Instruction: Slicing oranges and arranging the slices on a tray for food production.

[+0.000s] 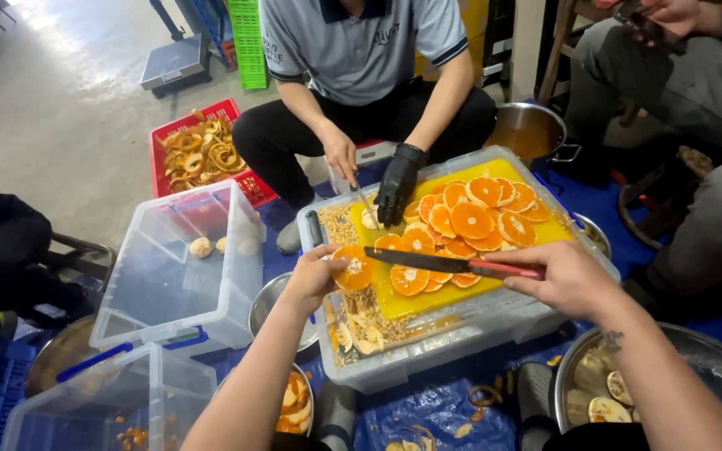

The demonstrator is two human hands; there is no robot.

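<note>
Left hand (315, 276) with fingers pinched on an orange slice (353, 269) at the yellow cutting board's (428, 296) near-left edge, right hand (566, 280) closed round a red-handled knife (449, 264) (blade lying flat across more slices), a co-worker's black-gloved hand (396, 185) opposite.

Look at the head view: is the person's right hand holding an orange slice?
No: the right hand grips a knife by its red handle, while the left hand holds the orange slice.
</note>
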